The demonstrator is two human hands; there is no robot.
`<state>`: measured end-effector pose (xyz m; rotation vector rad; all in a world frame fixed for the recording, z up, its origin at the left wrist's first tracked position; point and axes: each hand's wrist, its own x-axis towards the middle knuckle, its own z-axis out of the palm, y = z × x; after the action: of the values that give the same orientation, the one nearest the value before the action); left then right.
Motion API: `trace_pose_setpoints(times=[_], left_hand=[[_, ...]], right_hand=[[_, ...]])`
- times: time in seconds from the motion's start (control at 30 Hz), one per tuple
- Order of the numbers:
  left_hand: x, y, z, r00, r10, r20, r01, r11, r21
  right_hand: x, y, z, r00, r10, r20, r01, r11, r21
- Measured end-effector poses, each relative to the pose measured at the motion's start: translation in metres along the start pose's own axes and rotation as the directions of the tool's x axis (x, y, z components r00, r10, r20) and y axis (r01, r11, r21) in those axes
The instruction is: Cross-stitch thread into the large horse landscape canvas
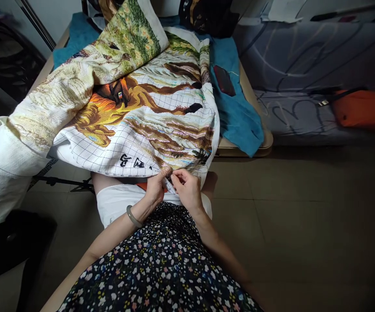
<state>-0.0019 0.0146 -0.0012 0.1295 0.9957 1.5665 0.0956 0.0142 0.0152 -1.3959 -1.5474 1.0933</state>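
Note:
A large cross-stitch canvas (pixel 115 151) spreads over the table and down to my lap. Its stitched picture shows brown, orange and green areas, with black characters and a printed grid near the front edge. My left hand (pixel 156 186), a bangle on its wrist, grips the canvas's front edge with the thumb on top. Close beside it, my right hand (pixel 187 186) pinches thumb and forefinger together at the same edge. Whatever lies between those right fingertips is too small to make out. The canvas's left part is rolled and folded over itself.
A teal cloth (pixel 239 117) covers the table (pixel 265 141) under the canvas, with a dark phone (pixel 224 80) on it at the right. Beyond stands a grey patterned sofa (pixel 288 65) holding an orange bag (pixel 363 108). A black tripod leg (pixel 53 180) shows below the canvas.

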Motion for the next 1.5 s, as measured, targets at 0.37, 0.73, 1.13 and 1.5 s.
trace_pose_setpoints(times=[0.37, 0.73, 1.13, 1.5], left_hand=[[0.005, -0.001, 0.003, 0.997, 0.063, -0.038, -0.061, 0.997, 0.051], [0.003, 0.000, 0.003, 0.999, 0.053, -0.010, -0.053, 0.998, 0.014], [0.004, -0.003, -0.005, 0.999, 0.051, -0.007, -0.051, 0.997, -0.052], [0.004, -0.003, -0.003, 1.000, 0.022, -0.020, -0.023, 0.998, -0.053]], right_hand=[[-0.004, 0.006, 0.009, 0.996, 0.044, -0.084, -0.035, 0.994, 0.102], [-0.001, 0.002, 0.010, 0.982, 0.046, -0.183, -0.025, 0.993, 0.117], [0.016, -0.047, -0.089, 0.916, -0.203, -0.346, 0.306, 0.911, 0.276], [0.009, -0.036, -0.075, 0.971, -0.118, -0.208, 0.201, 0.872, 0.447]])
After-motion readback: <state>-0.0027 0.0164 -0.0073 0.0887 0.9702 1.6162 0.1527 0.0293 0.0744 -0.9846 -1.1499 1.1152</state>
